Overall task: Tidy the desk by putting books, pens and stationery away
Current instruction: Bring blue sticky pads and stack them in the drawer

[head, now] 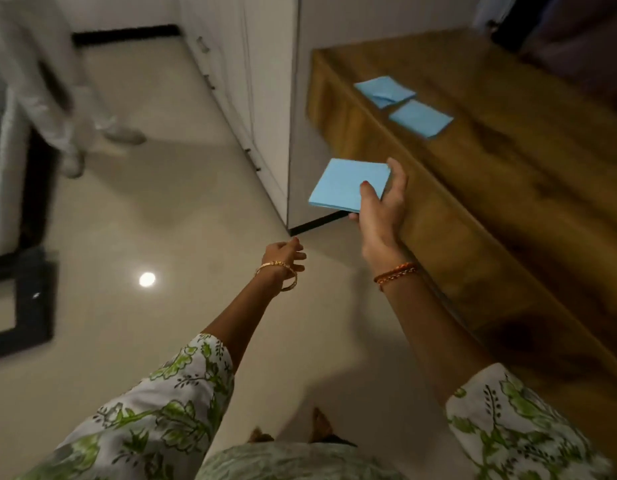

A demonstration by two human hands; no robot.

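Right hand point(381, 206) pinches blue notepad point(348, 185) off-desk.

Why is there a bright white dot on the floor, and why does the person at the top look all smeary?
Head view: the white dot is a light's glare on the shiny floor. Head view: the standing person is streaked by motion blur, while the right hand holding the blue notepad looks sharper. Head view: the wide lens bends the wooden desk edge.

Blue note pads point(350, 187), brown woodgrain desk point(507, 174), green-leaf-printed white sleeves point(168, 393), beige floor point(161, 202).
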